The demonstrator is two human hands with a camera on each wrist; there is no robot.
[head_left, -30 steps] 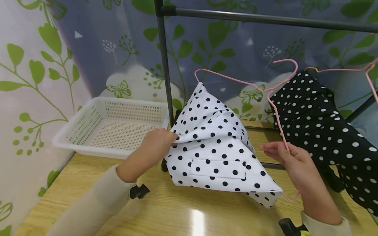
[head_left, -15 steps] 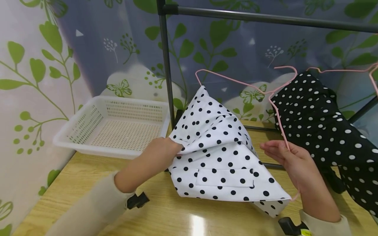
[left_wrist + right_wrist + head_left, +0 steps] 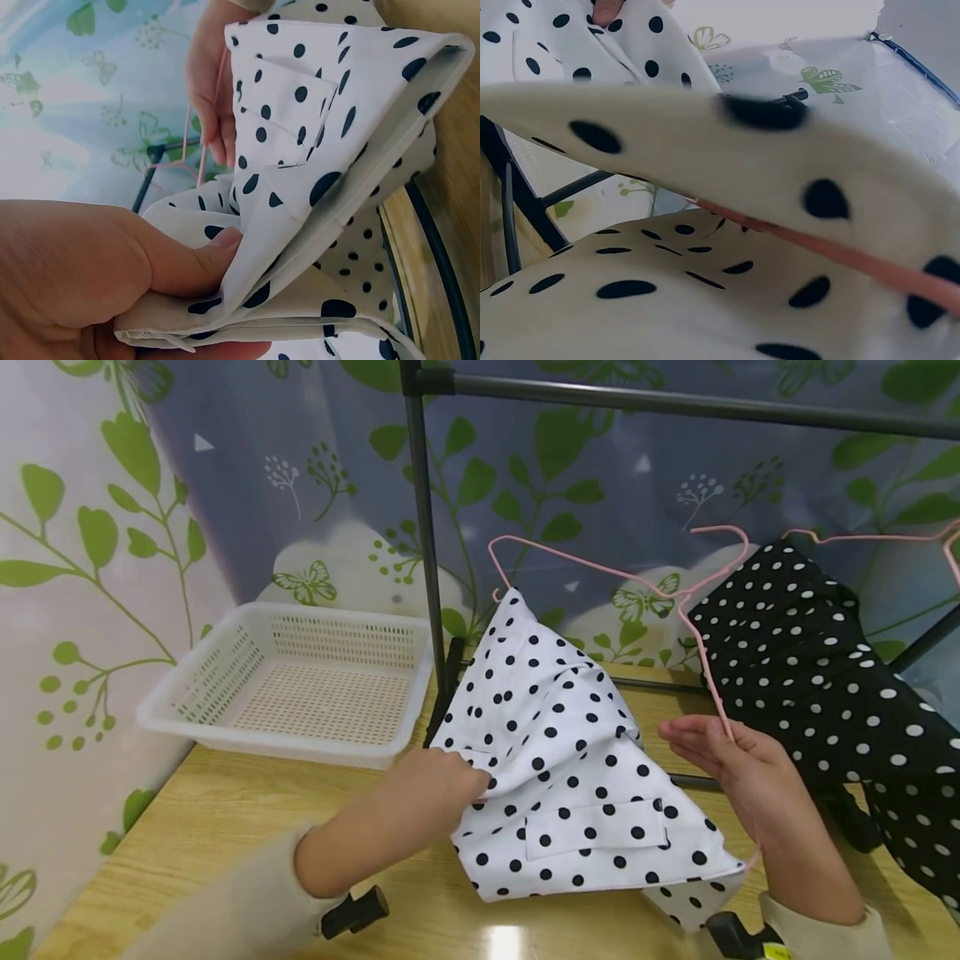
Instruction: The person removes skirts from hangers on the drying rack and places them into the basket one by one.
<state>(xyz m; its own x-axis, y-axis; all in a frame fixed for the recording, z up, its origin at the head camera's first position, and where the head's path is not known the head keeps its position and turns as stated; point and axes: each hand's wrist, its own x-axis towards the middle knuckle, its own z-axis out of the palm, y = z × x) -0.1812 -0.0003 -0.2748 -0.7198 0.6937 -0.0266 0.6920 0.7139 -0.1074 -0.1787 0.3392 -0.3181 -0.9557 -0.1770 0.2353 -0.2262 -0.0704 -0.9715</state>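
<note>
A white garment with black polka dots (image 3: 592, 752), with a pocket flap, hangs over part of a pink hanger (image 3: 702, 647). My left hand (image 3: 431, 789) grips the garment at its left side; in the left wrist view the thumb (image 3: 199, 259) presses on the folded edge from above, with a finger below. My right hand (image 3: 761, 789) pinches one arm of the hanger between thumb and fingers. The hanger's lower end reaches the garment's right corner, and its other end shows bare beside the garment's top point. In the right wrist view the hanger (image 3: 847, 255) runs inside the open cloth.
A dark metal rack (image 3: 423, 518) stands on the wooden table (image 3: 247, 827) behind the garment. A black garment with white dots (image 3: 810, 668) is on another pink hanger (image 3: 870, 538) at right. Left of the rack is a white perforated basket (image 3: 262, 743).
My left hand has moved down and to the right, drawing the white garment along with it, and more of the hanger's upper end shows. My right hand stays nearly still.
</note>
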